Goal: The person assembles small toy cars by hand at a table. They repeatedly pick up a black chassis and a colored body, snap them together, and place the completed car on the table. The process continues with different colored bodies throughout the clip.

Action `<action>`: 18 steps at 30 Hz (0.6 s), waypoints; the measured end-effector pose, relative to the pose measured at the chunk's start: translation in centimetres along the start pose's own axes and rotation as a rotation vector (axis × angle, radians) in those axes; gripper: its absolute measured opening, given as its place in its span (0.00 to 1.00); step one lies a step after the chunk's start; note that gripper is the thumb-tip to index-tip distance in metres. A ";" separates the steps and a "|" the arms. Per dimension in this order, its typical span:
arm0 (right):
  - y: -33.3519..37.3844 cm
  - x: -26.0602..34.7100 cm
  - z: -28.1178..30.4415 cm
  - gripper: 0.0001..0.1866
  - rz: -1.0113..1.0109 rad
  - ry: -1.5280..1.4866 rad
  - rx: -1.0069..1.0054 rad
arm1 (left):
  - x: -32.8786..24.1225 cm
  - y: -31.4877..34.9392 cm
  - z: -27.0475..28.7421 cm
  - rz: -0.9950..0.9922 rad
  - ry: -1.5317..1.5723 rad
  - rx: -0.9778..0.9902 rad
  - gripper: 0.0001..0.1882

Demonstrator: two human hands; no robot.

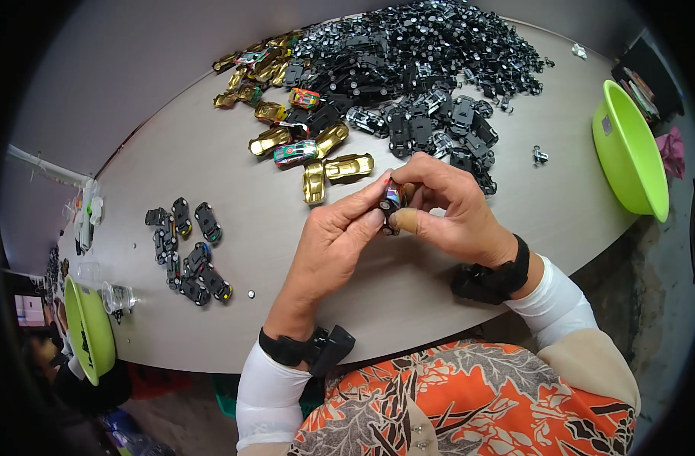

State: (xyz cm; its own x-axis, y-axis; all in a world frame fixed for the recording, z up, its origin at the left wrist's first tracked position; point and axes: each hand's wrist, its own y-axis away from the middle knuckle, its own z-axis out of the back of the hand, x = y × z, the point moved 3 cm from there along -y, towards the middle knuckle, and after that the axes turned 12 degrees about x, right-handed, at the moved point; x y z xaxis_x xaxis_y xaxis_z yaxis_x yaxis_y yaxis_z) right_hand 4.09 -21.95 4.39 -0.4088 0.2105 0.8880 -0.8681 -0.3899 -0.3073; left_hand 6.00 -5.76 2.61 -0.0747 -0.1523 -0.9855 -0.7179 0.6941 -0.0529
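A small toy car (393, 196) with a dark, multicoloured body is pinched between both my hands over the table. My left hand (340, 232) has its thumb and fingertips on the car's left side. From the other side, my right hand (450, 201) grips it with closed fingers, a tan covering on the thumb. Fingers hide part of the car. Just beyond my hands lie gold car bodies (349, 167) and a green-and-red one (295, 153). Black car bases (419, 131) with wheels are heaped behind my right hand.
A large pile of black bases and wheel sets (416, 53) covers the table's back. Cars lie wheels-up (188, 254) at the left. Green basins stand at the right (617, 152) and left (89, 330). A clear plastic cup (118, 295) sits by the left edge.
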 end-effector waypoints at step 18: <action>0.0 -1.0 0.4 0.03 -0.339 -0.372 0.216 | 0.3 0.2 -0.1 0.018 -0.146 0.044 0.06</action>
State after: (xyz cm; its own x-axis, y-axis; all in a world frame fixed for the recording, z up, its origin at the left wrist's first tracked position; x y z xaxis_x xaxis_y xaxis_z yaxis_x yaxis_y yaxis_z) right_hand 4.65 -22.50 3.68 0.0448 0.0402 0.9982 -0.8403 -0.5389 0.0594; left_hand 5.77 -5.80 2.28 0.0160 -0.0376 -0.9992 -0.6862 0.7264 -0.0384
